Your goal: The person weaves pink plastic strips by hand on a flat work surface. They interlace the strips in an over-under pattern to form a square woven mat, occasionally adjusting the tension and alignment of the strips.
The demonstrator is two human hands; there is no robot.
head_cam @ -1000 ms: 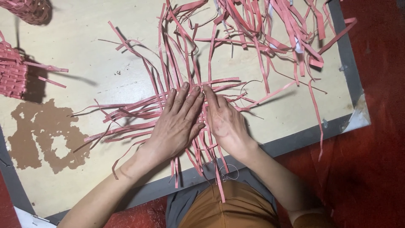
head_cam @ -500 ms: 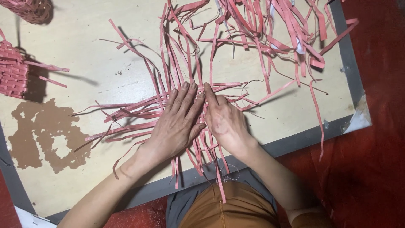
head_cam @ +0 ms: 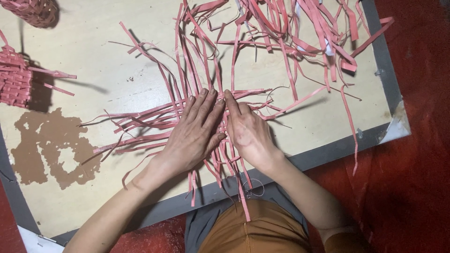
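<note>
Crossed pink strips (head_cam: 154,122) lie woven into a flat mat on a pale board (head_cam: 117,56). My left hand (head_cam: 194,133) lies flat on the crossing, fingers spread and pointing away from me. My right hand (head_cam: 246,131) rests right beside it, fingers together, their tips pressing on the strips near the centre. Strip ends stick out on every side, some over the board's near edge toward my lap.
A loose heap of pink strips (head_cam: 300,28) fills the far right of the board. Two partly woven pink baskets (head_cam: 16,77) (head_cam: 33,9) sit at the far left. A brown worn patch (head_cam: 47,145) marks the board's left. Red floor (head_cam: 422,178) surrounds the grey-edged board.
Both hands have stayed on the strip crossing; the fingers shifted only slightly. The strips lie much as before.
</note>
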